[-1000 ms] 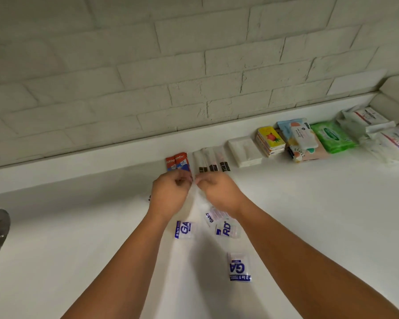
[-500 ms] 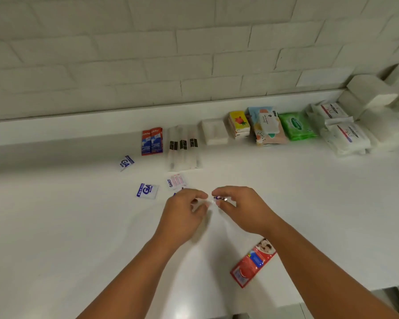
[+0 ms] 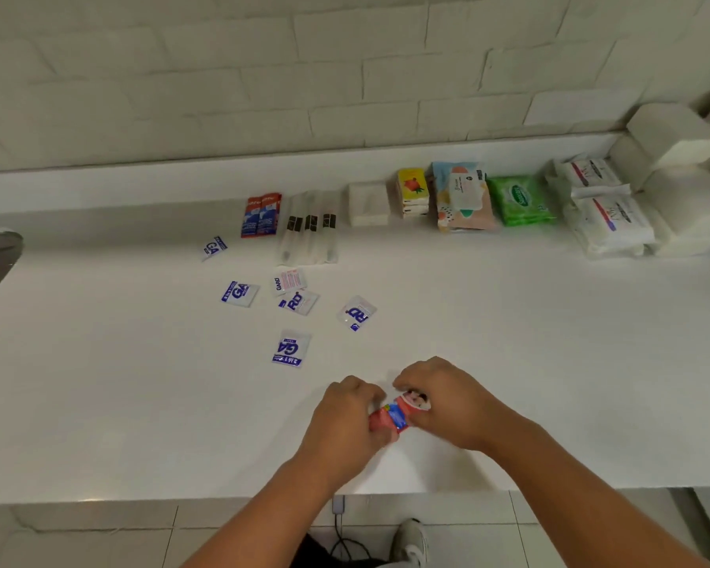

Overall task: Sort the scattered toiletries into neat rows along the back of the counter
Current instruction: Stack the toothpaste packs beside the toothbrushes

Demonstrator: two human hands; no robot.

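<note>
**Op:** Fingers [image 3: 376, 397] of both hands are curled narrow around the red sachet [image 3: 394, 418], which lies near the front edge of the counter [image 3: 99, 383], about 6 o'clock in view. Left hand [image 3: 345, 420] covers its lower-left end, right hand [image 3: 447, 403] its upper-right end. I cannot tell whether it is lifted or only pinned flat.

**Obs:** Why both hands on one small packet?

**Op:** My reading: it is thin and lies flat on a smooth top, so one side steadies while the other gets under an edge.

**Obs:** Where should it go?

**Op:** Likely beside the matching red sachets [image 3: 261, 215] at 11 o'clock, which lie against the back ledge. The row there runs rightward: clear tubes [image 3: 310, 229], white pad [image 3: 369, 203], yellow pack [image 3: 412, 192], patterned wipes [image 3: 462, 196], green wipes [image 3: 519, 200], white packs [image 3: 607, 219] at 2 o'clock.

**Obs:** Remaining?

**Op:** Six blue-and-white sachets [image 3: 291, 349] scattered mid-counter, 10 to 12 o'clock, apart from the row. Task roughly half done, I judge.
</note>
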